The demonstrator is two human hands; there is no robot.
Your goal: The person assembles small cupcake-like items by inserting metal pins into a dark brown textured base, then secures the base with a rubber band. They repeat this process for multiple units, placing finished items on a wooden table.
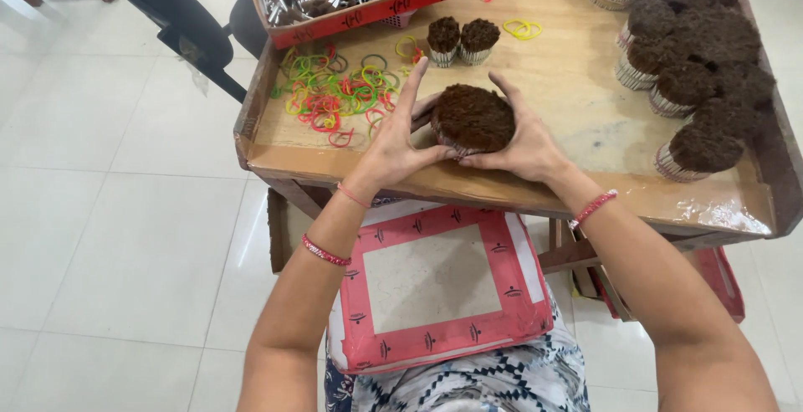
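On the wooden tray (577, 119), near its front edge, a round brown-topped bundle (473, 117) is cupped between the left hand (391, 151) and right hand (525, 146), fingers wrapped around its sides. If the squeeze is eased unevenly, the unbanded bundle could probably splay and loose pieces be spilled.

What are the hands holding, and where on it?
Both hands, left hand and right hand, clasp a round brown-topped bundle by its opposite sides.

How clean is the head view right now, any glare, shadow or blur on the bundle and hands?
Head view: even, soft daylight, the brown bundle sharp between left hand and right hand; only faint shadows beneath them on the wooden tray; glare on the shiny front right corner of the tray and the white floor tiles; forearms at the bottom edge look stretched by the wide lens.
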